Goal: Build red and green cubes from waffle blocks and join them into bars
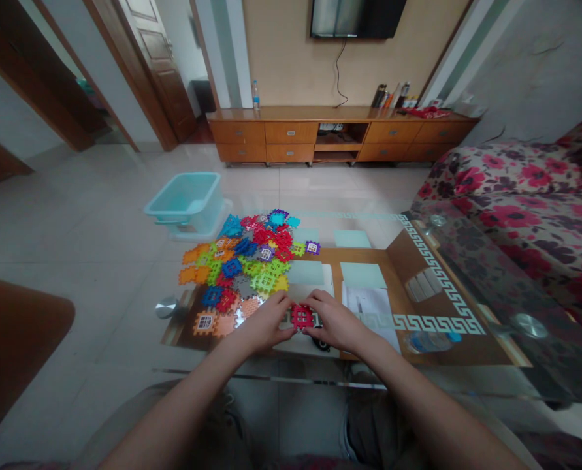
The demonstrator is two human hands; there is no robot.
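Observation:
Between my two hands is a red square window-pattern building tile (302, 317), held just above the near part of the glass table. My left hand (272, 320) pinches its left side with thumb and fingers. On the right side, my right hand (330, 320) grips the same tile in a similar way. To the left of my hands lies a spread-out heap of interlocking plastic tiles (266, 274) in green, orange, blue, red, yellow and purple. Peach tiles (225, 324) lie closest to my left forearm. A small black object (321, 344) is partly hidden beneath my right hand.
A light-blue plastic tub (187, 203) stands beyond the heap at the left. Under the glass tabletop (364, 258) are papers (368, 303), a lying water bottle (430, 341) and a white stack (424, 285). A floral sofa (520, 189) borders the right; a wooden TV cabinet (291, 134) stands behind.

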